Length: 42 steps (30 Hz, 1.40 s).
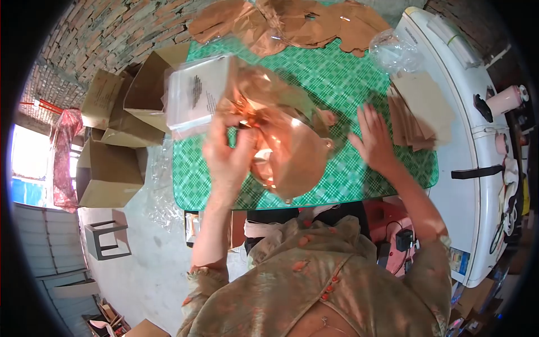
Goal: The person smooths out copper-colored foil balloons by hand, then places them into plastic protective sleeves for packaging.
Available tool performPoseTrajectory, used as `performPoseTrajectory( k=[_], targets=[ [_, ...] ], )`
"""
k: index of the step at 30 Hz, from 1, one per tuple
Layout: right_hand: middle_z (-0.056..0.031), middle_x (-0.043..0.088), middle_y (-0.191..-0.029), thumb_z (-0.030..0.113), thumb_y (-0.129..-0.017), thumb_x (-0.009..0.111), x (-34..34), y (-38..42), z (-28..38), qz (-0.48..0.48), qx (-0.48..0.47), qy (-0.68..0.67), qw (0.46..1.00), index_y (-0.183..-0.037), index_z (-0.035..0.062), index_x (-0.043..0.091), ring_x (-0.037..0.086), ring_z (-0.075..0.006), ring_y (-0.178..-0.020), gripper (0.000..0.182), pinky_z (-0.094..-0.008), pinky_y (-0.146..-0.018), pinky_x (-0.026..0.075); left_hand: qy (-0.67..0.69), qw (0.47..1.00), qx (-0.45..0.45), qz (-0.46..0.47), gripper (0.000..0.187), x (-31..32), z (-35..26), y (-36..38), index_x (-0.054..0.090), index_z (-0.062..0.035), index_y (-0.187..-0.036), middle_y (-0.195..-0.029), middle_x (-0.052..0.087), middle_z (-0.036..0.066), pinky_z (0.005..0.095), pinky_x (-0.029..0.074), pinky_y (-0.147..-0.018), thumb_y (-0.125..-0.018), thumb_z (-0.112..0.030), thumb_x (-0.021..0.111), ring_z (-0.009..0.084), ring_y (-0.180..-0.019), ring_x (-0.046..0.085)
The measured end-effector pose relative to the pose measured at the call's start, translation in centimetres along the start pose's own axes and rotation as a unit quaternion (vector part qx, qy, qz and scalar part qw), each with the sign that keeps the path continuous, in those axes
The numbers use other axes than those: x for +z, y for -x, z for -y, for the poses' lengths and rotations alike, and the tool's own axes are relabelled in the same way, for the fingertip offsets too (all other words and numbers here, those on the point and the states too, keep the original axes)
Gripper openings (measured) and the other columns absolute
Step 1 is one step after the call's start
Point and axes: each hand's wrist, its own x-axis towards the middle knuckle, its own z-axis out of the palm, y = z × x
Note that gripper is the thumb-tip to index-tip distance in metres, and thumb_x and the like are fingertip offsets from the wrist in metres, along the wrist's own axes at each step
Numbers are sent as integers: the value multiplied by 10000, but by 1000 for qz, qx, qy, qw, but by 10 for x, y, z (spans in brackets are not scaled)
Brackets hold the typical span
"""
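My left hand (227, 149) is closed at the gathered upper left part of a flat, shiny copper-coloured foil balloon (297, 149), gripping the crinkled foil between thumb and fingers. The balloon lies spread over the green checked tablecloth (353, 73), with small round lobes at its edge. To its right, my right hand (373, 137) is open, fingers spread, low over the cloth and holding nothing. Clear plastic bags with black print (196, 92) lie in a stack just beyond my left hand. Beige cards (421, 106) are fanned out near my right hand.
More flat copper foil balloons (309, 25) are heaped along the far table edge. A crumpled clear plastic bag (396, 50) sits at the far right corner. Open cardboard boxes (115, 171) stand left of the table, a white fridge (457, 140) right, and a small stool (106, 238) on the floor.
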Motion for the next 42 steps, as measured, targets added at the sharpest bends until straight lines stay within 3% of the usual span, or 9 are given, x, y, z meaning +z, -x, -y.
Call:
performPoseTrajectory(
  k=[4,7,11,14,16,21,34,39,42],
  targets=[
    [-260,377,-1558,477,-997,543,38,-89,-15,-17,7,27,999,-1489,-67,375,288,-385,-1489,753,-491,-1218,230,16,997,-6,-77,191,-61,-25,-39,639,-2,-1086,-1031,662,48,228,500,-748,-900,-1,681,87,-892,602],
    [-241,361,-1578,527,-1013,483,63,-146,-18,-33,-9,25,999,-1489,-68,376,270,-375,-1501,770,-486,-1221,222,161,964,76,-196,259,-123,-14,-55,615,-6,-1223,-1151,669,107,294,585,-785,-964,-3,633,197,-953,686],
    [-228,401,-1547,481,-974,541,82,-174,14,-48,-83,10,995,-1436,-59,439,315,-369,-1467,718,-484,-1187,276,96,930,97,-341,371,-175,-9,-60,597,-48,-1311,-1117,689,116,248,589,-743,-1037,-296,563,201,-923,719],
    [-237,479,-1450,416,-886,662,25,-149,97,138,-97,-147,975,-1318,-28,535,409,-372,-1378,632,-498,-1106,367,72,954,40,-287,441,-195,-2,-50,574,-45,-1367,-1182,676,126,256,586,-786,-1041,-342,556,190,-971,712],
    [-230,466,-1478,462,-875,679,19,-106,146,172,-278,-158,932,-1343,-24,532,411,-371,-1396,690,-487,-1133,361,67,959,33,-275,457,-193,7,-47,550,-31,-1403,-1248,655,138,282,574,-860,-1042,-311,570,196,-1037,693],
    [-192,296,-1639,504,-1006,491,17,-13,196,117,-357,-165,912,-1544,-34,344,224,-300,-1546,775,-435,-1279,157,155,951,31,-266,440,-177,4,-43,533,-26,-1422,-1306,641,123,289,558,-913,-1025,-190,625,192,-1095,672],
    [-245,382,-1513,431,-899,691,31,-88,226,25,-323,-182,928,-1440,120,492,276,-428,-1470,655,-595,-1170,260,189,907,57,-373,519,-248,73,-3,445,-79,-1498,-1461,528,131,414,461,-1113,-1047,-323,528,283,-1327,542],
    [-82,586,-1069,289,-889,662,47,-92,248,-7,-386,-180,905,-1064,114,647,532,-256,-1124,248,-415,-938,429,158,909,97,-374,654,-253,53,-9,281,-138,-1592,-1565,398,115,474,348,-1208,-1035,-392,511,303,-1435,419],
    [-64,622,-1062,174,-854,665,43,-95,244,44,-432,-189,880,-1032,117,648,578,-239,-1063,187,-386,-949,444,115,917,109,-366,595,-274,60,-2,320,-273,-1580,-1546,411,52,516,386,-1188,-1024,-358,512,297,-1415,437]
  ],
)
